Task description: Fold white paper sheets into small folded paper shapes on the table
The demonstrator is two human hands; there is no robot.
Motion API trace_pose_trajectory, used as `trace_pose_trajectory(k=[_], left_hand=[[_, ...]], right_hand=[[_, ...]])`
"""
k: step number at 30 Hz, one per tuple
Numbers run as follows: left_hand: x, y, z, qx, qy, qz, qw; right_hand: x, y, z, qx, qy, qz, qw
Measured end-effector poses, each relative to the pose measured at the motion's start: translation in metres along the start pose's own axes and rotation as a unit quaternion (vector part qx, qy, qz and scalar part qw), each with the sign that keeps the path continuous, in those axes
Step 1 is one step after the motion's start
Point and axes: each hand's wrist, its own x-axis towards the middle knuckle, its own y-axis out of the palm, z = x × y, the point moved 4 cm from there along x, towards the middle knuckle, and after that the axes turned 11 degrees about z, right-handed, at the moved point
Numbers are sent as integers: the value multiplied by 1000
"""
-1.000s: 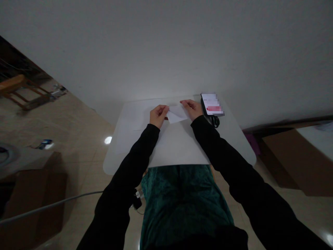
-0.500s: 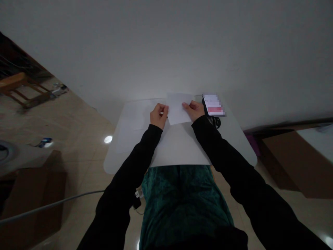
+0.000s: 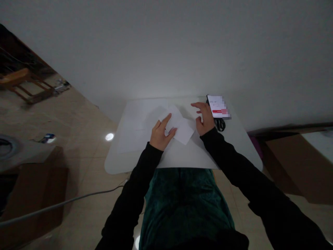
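My left hand point(image 3: 160, 135) is on a small white sheet of paper point(image 3: 185, 131), its thumb and forefinger spread against the sheet's left part. The paper lies at a slant and looks bent or folded, with a notch along its upper right edge. Part of it is hidden by the fingers. To the right of the sheet, my right hand point(image 3: 205, 118) is off the paper, its fingers parted and curved, close to a phone point(image 3: 218, 107) with a lit screen. Larger white paper point(image 3: 130, 135) covers the left side of the white table point(image 3: 187, 160).
A black cable or strap point(image 3: 220, 124) lies below the phone. The wall point(image 3: 166, 52) rises behind the table. Cardboard boxes stand on both sides, the right box point(image 3: 293, 163) near the table. A grey cable point(image 3: 65, 202) crosses at the left, and a wooden stool point(image 3: 23, 81) stands farther off.
My right hand has let go of the small sheet and moved right. The sheet has turned and come lower, and now looks bent. My left hand has opened wider and shifted slightly nearer me.
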Motion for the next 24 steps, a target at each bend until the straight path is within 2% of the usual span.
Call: trace_pose_trajectory(k=[1,3,6,10,14,17,19,22,24], left_hand=[[-9,1,-2,1,-18,-6,1000],[-24,6,-6,-18,-47,-11,999],[-40,18,-11,-54,-80,-9,995],[-50,30,-18,-61,-97,17,993],[-52,19,-27,58,-71,-3,996],[-53,8,-31,117,-38,-3,992],[-55,8,-32,117,18,41,992],[-62,13,-31,57,111,127,984],[-65,15,-29,16,130,158,979]], right_hand=[[-14,-3,12,-60,-55,37,996],[-43,-3,27,-145,-147,127,970],[-75,-2,28,-223,-191,191,937],[-82,-7,12,-207,-217,174,938],[-76,-10,1,-137,-260,200,935],[-77,-7,-7,-90,-249,239,934],[-79,-5,-13,-65,-229,262,935],[-76,-5,-16,-24,-195,280,940],[-71,-5,-16,13,-162,291,943]])
